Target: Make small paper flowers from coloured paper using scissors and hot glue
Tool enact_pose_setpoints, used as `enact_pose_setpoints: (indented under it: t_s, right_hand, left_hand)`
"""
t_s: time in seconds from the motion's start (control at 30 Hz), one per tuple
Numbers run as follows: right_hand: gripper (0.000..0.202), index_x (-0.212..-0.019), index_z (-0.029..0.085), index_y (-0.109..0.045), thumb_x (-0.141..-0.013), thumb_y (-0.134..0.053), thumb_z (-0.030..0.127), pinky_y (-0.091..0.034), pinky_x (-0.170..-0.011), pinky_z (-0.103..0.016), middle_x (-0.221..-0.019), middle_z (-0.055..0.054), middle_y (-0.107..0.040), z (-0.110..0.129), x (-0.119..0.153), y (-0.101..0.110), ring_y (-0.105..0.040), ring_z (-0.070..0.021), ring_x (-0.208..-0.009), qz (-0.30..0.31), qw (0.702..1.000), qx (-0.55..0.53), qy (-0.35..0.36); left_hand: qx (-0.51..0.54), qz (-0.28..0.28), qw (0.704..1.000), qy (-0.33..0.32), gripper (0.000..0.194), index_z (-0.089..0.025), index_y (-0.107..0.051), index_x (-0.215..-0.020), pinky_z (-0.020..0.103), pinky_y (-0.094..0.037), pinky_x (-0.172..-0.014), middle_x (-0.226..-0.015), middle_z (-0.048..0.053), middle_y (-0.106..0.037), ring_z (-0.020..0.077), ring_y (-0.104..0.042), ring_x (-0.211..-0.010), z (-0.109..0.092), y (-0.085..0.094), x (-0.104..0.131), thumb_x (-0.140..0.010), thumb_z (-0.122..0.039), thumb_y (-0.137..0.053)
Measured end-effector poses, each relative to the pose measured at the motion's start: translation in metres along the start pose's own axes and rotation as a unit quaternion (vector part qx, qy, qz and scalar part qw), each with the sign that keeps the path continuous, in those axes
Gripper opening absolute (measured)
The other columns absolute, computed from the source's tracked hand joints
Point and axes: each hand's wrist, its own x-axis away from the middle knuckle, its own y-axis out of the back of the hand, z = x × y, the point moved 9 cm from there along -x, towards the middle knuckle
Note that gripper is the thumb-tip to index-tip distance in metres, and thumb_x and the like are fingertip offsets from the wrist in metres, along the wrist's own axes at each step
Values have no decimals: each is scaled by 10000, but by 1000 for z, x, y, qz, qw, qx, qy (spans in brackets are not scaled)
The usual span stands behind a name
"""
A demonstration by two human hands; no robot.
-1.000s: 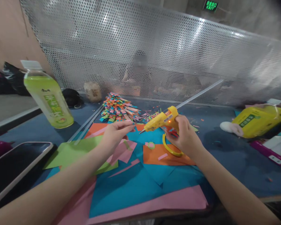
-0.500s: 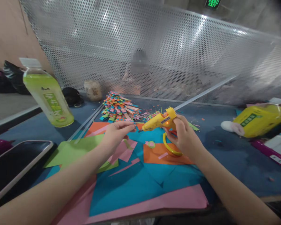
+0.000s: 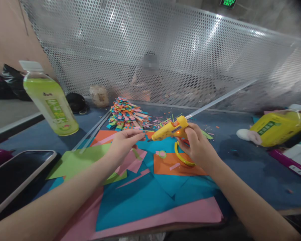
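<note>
My right hand point(image 3: 199, 144) is wrapped round a yellow hot glue gun point(image 3: 169, 130), its small orange light lit. A long clear glue stick point(image 3: 220, 97) runs out of the gun's back. The nozzle points left, close to my left hand point(image 3: 126, 142), whose thumb and fingertips are pinched together; what they hold is too small to make out. Below the gun, a yellow loop handle point(image 3: 185, 161) rests on orange paper point(image 3: 163, 169). A small ring-shaped green and pink paper piece point(image 3: 162, 154) lies beside it. Behind my hands stands a cone-shaped tree of coloured paper strips point(image 3: 126, 115).
Blue paper point(image 3: 130, 207), pink paper point(image 3: 190, 214) and green paper point(image 3: 82, 160) cover the table's front. A green drink bottle point(image 3: 50, 103) and a phone point(image 3: 17, 177) are at left. A yellow bottle point(image 3: 278, 129) lies at right. Behind stands a perforated metal screen point(image 3: 95, 43).
Almost nothing differs. The glue gun has shifted very slightly left and its tip remains near my left fingertips.
</note>
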Motion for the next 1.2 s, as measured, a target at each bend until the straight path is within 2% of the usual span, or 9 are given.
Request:
enact_pose_setpoints:
  t_s: [0.23,0.9,1.2]
  right_hand:
    - [302,-1038,179,-316,-781,-462,112,-507,-711,-410,-1004,-159,-455,0,-1,4,-515,-276,-951,-5,1000,20,9]
    - [284,-1030,175,-341,-779,-452,102,-507,-732,-406,-1021,-162,-458,1,-1,3,-514,-270,-969,0,1000,19,11]
    - [262,-998,181,-356,-774,-477,118,-503,-747,-393,-1018,-148,-458,-6,0,1,-517,-259,-958,3,1000,24,-6]
  left_hand:
    - [3,5,1000,2,221,-158,-658,-702,218,-397,-481,-647,31,-657,151,-595,-645,1,-1,-1,-584,-343,-682]
    - [8,6,1000,0,259,-138,-658,-725,220,-392,-486,-649,44,-650,146,-583,-617,1,0,0,-582,-352,-679]
    - [21,9,1000,12,232,-154,-657,-690,216,-392,-494,-667,36,-658,165,-606,-686,2,-3,1,-562,-345,-693]
